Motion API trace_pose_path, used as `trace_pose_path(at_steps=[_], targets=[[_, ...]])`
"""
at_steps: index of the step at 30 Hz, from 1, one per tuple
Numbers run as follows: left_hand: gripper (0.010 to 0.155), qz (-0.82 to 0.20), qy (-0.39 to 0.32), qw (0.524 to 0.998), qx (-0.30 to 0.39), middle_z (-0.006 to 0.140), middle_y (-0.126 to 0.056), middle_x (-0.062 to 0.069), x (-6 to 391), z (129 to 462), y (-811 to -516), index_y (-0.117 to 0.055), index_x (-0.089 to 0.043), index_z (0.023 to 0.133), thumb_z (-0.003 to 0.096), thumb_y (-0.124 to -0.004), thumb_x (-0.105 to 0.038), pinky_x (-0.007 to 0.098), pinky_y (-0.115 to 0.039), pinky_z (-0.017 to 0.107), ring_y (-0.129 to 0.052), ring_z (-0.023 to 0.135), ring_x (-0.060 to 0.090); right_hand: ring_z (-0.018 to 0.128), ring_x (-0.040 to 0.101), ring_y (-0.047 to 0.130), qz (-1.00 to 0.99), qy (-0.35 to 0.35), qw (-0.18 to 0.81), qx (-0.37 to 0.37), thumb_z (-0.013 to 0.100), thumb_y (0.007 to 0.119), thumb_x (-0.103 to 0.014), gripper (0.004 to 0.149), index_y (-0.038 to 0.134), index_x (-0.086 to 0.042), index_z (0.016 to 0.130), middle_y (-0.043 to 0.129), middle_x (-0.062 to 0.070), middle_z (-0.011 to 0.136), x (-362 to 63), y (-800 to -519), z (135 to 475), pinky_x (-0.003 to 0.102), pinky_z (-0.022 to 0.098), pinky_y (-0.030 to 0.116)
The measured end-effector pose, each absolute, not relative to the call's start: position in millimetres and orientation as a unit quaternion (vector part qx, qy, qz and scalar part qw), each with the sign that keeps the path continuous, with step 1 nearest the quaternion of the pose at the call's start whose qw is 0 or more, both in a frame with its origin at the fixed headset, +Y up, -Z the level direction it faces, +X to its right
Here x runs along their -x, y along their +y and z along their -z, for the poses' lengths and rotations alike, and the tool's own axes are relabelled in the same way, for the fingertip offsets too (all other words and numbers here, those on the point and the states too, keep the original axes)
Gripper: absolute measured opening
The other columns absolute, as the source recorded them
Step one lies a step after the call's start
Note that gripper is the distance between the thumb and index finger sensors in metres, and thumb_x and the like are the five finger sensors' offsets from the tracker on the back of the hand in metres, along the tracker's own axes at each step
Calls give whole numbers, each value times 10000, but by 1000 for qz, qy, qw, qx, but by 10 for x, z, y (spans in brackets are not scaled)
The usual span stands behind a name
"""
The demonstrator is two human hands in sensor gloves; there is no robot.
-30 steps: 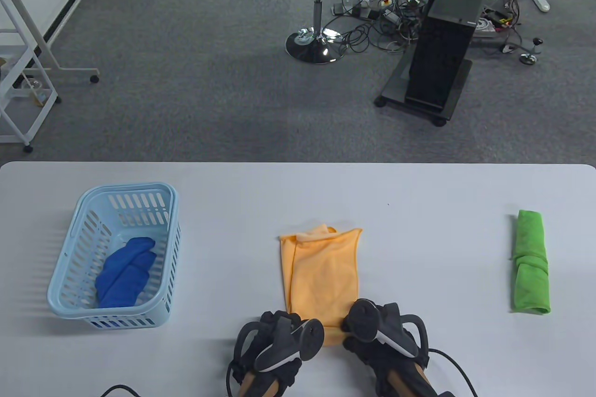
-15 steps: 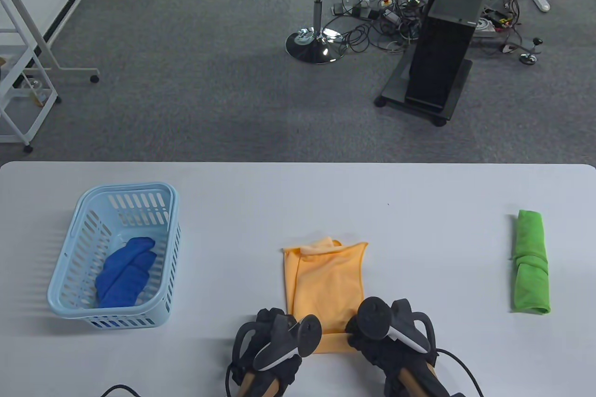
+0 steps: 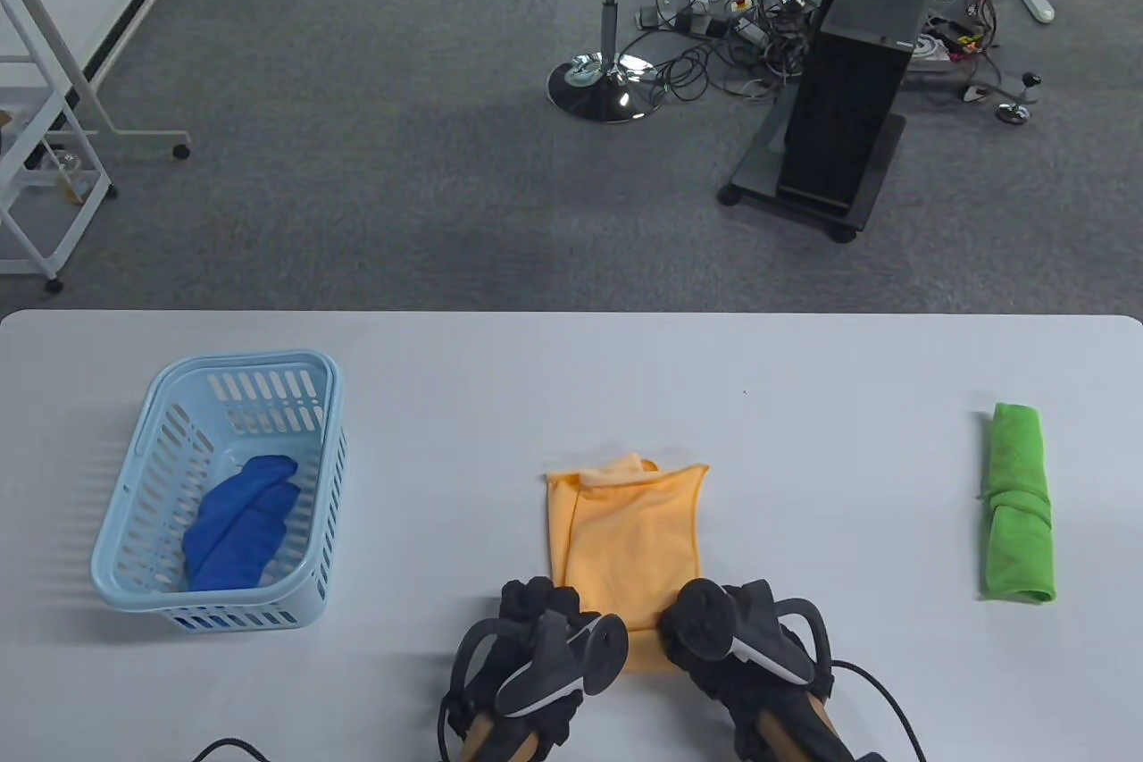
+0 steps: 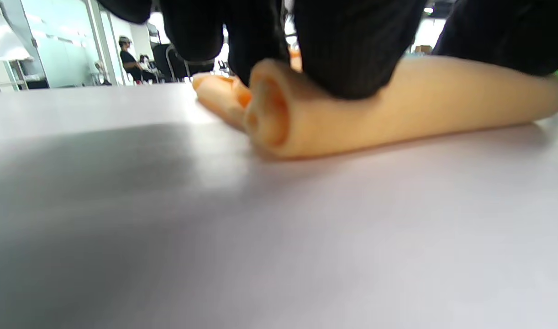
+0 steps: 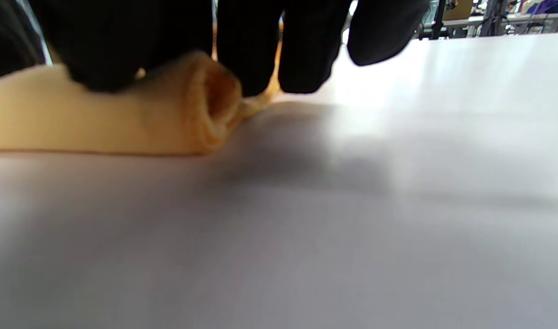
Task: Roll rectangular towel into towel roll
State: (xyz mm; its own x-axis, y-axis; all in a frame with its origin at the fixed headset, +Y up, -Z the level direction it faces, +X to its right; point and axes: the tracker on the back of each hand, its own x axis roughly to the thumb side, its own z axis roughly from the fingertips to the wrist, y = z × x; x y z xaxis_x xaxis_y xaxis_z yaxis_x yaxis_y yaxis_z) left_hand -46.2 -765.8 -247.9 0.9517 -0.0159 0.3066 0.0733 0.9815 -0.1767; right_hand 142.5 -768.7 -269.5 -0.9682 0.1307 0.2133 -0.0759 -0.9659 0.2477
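Soft matt cloth towel [image 3: 625,530] on smooth, faintly glossy table [image 3: 804,369]

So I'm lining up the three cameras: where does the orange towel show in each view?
Table view: orange towel low centre, near edge under both hands.
Left wrist view: rolled edge upper centre-right, open end facing left.
Right wrist view: rolled edge upper left, open end facing right.
Shared landmark: that rolled near edge under black gloved fingers.
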Motion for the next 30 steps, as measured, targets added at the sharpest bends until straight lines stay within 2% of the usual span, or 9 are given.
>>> trace_pose_path(at_steps=[5,7,9,12,19,24,26,28,30], targets=[[732,29,-185,974,130,1027,-683,113,427,2480,-7692,-766,-245,947,307,-829,-595,654,-429,714,-553,997,414,911,332,666,-981,150,47,-111,241,852,-504,722,752,-264,915,614,58,979,-1424,-7719,2713,594,686,551],[765,70,-178,972,133,1033,-672,98,390,2474,-7726,-702,-241,974,300,-868,-563,652,-441,716,-561,1001,404,917,326,646,-981,151,32,-113,237,862,-497,752,706,-265,935,597,43,971,-1403,-7740,2704,594,694,535],[720,73,-168,974,131,1016,-685,100,367,2479,-7735,-686,-233,969,330,-857,-518,643,-478,707,-600,985,397,898,318,671,-983,146,32,-104,257,862,-453,710,714,-267,925,618,47,951,-1396,-7737,2705,589,688,550],[576,13,-151,982,116,907,-819,109,388,2503,-7729,-776,-214,906,370,-847,-415,596,-652,645,-819,863,375,863,300,724,-985,138,45,-97,291,820,-415,636,749,-265,905,666,46,922,-1396,-7724,2704,577,674,583],[512,-42,-131,984,112,722,-1020,65,509,2550,-7637,-841,-221,868,381,-788,-370,584,-732,601,-1007,707,309,807,277,785,-978,157,86,-107,338,709,-406,550,828,-255,853,767,28,849,-1465,-7689,2725,580,666,593],[540,-58,-119,983,129,577,-1070,34,540,2578,-7641,-773,-305,924,388,-773,-376,585,-723,603,-1033,606,282,552,267,885,-977,164,106,-86,330,682,-477,551,914,-215,755,882,44,658,-1520,-7684,2765,574,630,634],[585,-49,-115,984,125,551,-1055,33,531,2575,-7657,-726,-359,963,384,-791,-411,593,-700,616,-1004,611,279,627,275,848,-984,134,88,-79,312,721,-485,558,881,-237,785,832,43,731,-1511,-7677,2748,584,647,601],[619,-42,-108,986,123,543,-1016,49,524,2569,-7665,-698,-391,983,376,-808,-439,606,-661,639,-956,664,290,778,284,736,-987,115,69,-89,298,778,-463,602,726,-324,882,663,32,891,-1479,-7666,2718,607,694,505],[661,-30,-104,988,107,617,-962,46,522,2556,-7651,-651,-413,1001,365,-826,-463,615,-629,657,-891,750,317,796,280,700,-985,108,89,-99,301,815,-411,596,670,-349,876,590,29,921,-1448,-7648,2710,612,704,469]])
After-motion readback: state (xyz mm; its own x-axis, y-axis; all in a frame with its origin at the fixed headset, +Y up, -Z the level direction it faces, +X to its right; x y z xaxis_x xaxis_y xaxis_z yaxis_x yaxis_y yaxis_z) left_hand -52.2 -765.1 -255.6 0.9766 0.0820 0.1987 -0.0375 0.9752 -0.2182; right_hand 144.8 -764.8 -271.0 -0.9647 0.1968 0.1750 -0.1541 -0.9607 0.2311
